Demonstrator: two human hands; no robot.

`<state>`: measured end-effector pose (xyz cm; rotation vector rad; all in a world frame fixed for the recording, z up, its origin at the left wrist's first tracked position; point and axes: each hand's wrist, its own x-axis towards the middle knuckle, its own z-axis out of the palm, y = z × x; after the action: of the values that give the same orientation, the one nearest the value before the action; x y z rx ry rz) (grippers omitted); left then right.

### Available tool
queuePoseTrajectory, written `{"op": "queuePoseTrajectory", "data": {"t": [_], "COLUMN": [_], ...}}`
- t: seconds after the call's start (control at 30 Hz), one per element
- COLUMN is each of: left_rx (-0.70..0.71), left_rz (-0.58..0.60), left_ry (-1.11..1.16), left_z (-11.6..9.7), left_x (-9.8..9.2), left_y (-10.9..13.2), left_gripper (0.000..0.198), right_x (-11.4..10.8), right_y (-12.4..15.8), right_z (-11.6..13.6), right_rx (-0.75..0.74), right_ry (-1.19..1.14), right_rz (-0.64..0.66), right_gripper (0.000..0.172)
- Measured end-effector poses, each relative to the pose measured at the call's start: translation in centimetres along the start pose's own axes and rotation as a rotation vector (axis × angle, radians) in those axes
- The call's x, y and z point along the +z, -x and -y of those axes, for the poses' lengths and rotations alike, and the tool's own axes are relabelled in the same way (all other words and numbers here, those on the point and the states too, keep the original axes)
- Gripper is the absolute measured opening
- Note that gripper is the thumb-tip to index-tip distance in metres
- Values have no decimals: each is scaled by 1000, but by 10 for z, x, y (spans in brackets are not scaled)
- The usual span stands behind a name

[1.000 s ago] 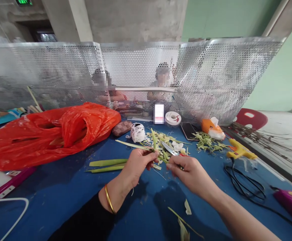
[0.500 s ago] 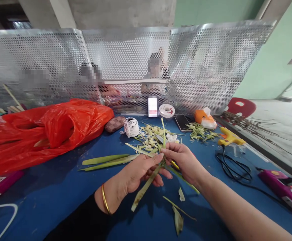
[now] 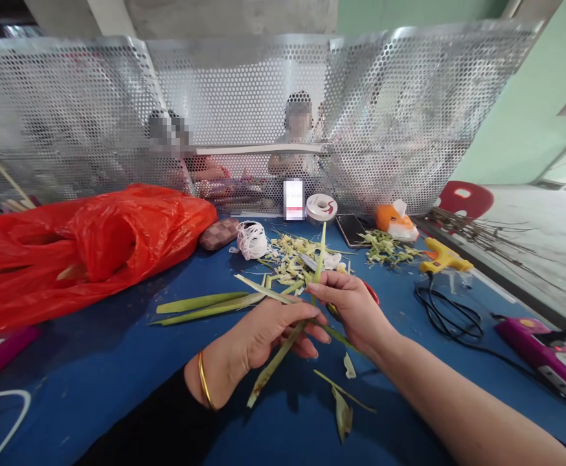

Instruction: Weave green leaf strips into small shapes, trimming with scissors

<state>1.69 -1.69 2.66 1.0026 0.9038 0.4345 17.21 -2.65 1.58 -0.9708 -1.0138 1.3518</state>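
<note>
Several green leaf strips (image 3: pixel 277 364) cross between my hands above the blue table (image 3: pixel 166 382). My left hand (image 3: pixel 276 330), below a gold bangle, is closed on them, with one strip slanting down toward me and a pale one sticking out to the left. My right hand (image 3: pixel 348 303) pinches an upright strip (image 3: pixel 322 255) between thumb and fingertips. The crossing point is partly hidden by my fingers. Beyond my right hand lie scissors, of which a red handle (image 3: pixel 371 293) shows. Long leaf blades (image 3: pixel 200 304) rest to the left, and a withered leaf piece (image 3: pixel 342 414) lies nearer me.
Leaf scraps (image 3: pixel 293 252), white string (image 3: pixel 252 241), a ribbon spool (image 3: pixel 321 208) and a lit phone (image 3: pixel 293 199) stand behind. A red plastic bag (image 3: pixel 93 246) fills the left. At right are a yellow glue gun (image 3: pixel 443 255), its cord and a purple power strip (image 3: pixel 545 353). People sit behind the perforated screen (image 3: pixel 244 90).
My right hand's pinch has moved slightly up and apart from my left thumb, drawing the upright strip with it. The view has tilted a little.
</note>
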Motion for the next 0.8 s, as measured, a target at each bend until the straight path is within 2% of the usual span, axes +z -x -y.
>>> {"op": "queuePoseTrajectory", "data": {"t": [0.17, 0.37, 0.5, 0.67, 0.73, 0.8], "left_rx": [9, -6, 5, 24, 60, 134], "left_rz": [1, 18, 18, 27, -9, -75], "left_ry": [-15, 79, 4, -7, 53, 156], "left_z": [-1, 0, 0, 2, 1, -2], "left_x": [2, 3, 3, 3, 2, -1], "left_y": [1, -1, -2, -2, -3, -4], "left_gripper": [21, 32, 25, 22, 24, 26], "right_x": [3, 5, 6, 5, 2, 0], "right_y": [0, 3, 5, 1, -2, -2], "right_z": [0, 1, 1, -1, 1, 5], "right_rx": [-46, 4, -29, -60, -102, -233], "right_ry": [29, -5, 8, 77, 175, 303], "right_rz": [-95, -35, -60, -72, -101, -214], "right_gripper": [25, 26, 31, 26, 24, 21]}}
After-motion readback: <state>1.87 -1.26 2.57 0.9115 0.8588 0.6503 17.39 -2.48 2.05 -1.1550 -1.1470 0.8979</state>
